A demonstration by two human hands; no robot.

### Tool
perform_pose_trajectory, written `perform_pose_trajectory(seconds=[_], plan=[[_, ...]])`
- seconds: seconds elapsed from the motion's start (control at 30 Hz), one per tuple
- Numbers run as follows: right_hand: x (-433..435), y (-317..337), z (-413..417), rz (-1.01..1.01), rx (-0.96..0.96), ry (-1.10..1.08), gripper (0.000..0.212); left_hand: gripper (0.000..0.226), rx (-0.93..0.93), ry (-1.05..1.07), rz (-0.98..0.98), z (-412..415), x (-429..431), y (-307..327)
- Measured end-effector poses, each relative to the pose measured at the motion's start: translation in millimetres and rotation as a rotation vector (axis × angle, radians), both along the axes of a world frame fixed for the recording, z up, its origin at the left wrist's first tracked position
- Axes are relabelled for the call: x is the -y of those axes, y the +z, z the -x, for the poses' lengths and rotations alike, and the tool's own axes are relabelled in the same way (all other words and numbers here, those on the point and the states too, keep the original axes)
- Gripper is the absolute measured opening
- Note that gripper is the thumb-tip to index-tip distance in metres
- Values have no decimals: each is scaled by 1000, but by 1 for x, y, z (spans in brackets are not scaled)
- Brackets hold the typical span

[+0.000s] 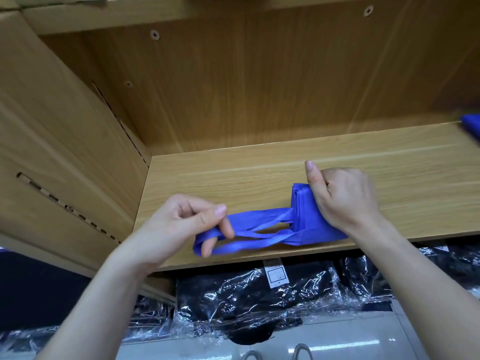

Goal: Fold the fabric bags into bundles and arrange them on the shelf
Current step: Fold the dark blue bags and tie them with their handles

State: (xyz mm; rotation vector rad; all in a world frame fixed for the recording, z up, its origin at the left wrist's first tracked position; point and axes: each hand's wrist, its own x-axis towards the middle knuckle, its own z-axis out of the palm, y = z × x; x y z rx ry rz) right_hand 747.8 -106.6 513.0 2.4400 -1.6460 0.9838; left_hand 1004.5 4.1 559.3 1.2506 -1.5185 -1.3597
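Observation:
A blue fabric bag (306,219) lies folded into a narrow bundle near the front edge of the wooden shelf (259,175). My right hand (342,198) grips the folded body, thumb sticking up. Its two long handles (259,227) stretch out to the left. My left hand (187,222) pinches the looped ends of the handles between thumb and fingers and holds them taut. Another blue bag (471,126) shows at the far right edge of the shelf, mostly cut off by the frame.
The shelf has a wooden back panel (259,87) and a left side wall (65,141) with slotted rails. Below the shelf lie black items wrapped in clear plastic (259,294). White floor (337,341) shows at the bottom.

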Motion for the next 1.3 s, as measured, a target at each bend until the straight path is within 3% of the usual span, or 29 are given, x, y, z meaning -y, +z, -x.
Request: perform_pose_trajectory(seconds=[0.1,0.17,0.2,0.27,0.37,0.4,0.47,0.57,0.7,0.87,0.97,1.0,1.03,1.1,1.13,1.2,1.3], plan=[[2,10,3,98,-38,19,58,61,351,-86,3,-15,6,6],[2,15,3,164,-72,47,55,51,655,38,128,-16,14,10],[2,17,2,189,-86,62,53,41,723,105,218,-6,17,13],[1,20,-4,231,-105,88,55,32,691,100,256,24,26,16],[-1,25,-13,289,-102,117,58,42,731,-89,106,66,40,4],[-2,27,-14,313,-90,123,56,41,637,-103,45,72,43,-3],[-2,31,-11,348,-55,130,50,40,268,-63,-85,71,45,-10],[2,33,0,360,-6,101,44,39,-66,9,-109,56,43,-10],[9,29,19,283,31,-9,50,52,-695,123,-162,33,32,-4],[10,25,14,105,132,-38,55,35,-965,156,-127,30,6,9],[8,23,1,-68,154,-42,63,28,-1150,191,13,38,0,15],[8,21,-1,-135,155,-45,67,34,-1102,188,102,42,-1,18],[8,20,-2,-189,146,-45,69,46,-938,202,223,45,-2,20],[7,19,-5,-249,116,-28,68,71,-293,271,563,48,-4,20],[5,20,-7,-263,106,-17,68,72,40,270,730,48,-3,21],[2,23,-10,-272,73,7,68,63,502,199,979,41,2,22],[-5,30,-15,-275,23,30,69,46,834,238,1045,30,9,15]])
